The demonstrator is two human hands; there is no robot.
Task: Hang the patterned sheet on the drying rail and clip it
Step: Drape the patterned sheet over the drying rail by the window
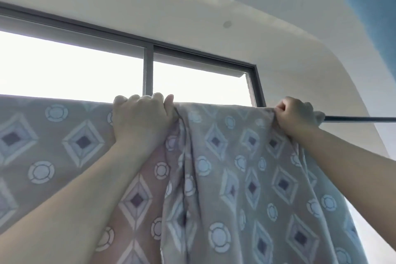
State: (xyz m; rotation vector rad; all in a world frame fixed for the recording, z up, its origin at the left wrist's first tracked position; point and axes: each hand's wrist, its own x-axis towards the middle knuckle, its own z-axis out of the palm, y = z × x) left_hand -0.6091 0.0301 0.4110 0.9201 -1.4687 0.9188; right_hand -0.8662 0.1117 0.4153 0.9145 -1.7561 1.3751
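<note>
Both fists clamp the sheet (225, 156) at the rail (360, 118): left hand (141, 118) mid-span, right hand (296, 117) bunching the end. Soft, floppy cloth, probably slides; best held along the top.

sheet (214, 156) over rail (360, 118), window (85, 66) apparently behind

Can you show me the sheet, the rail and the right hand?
sheet (225, 156): head view, on a hanging fold.
rail (360, 118): head view, on the bare end.
right hand (294, 115): head view, on its back.
</note>
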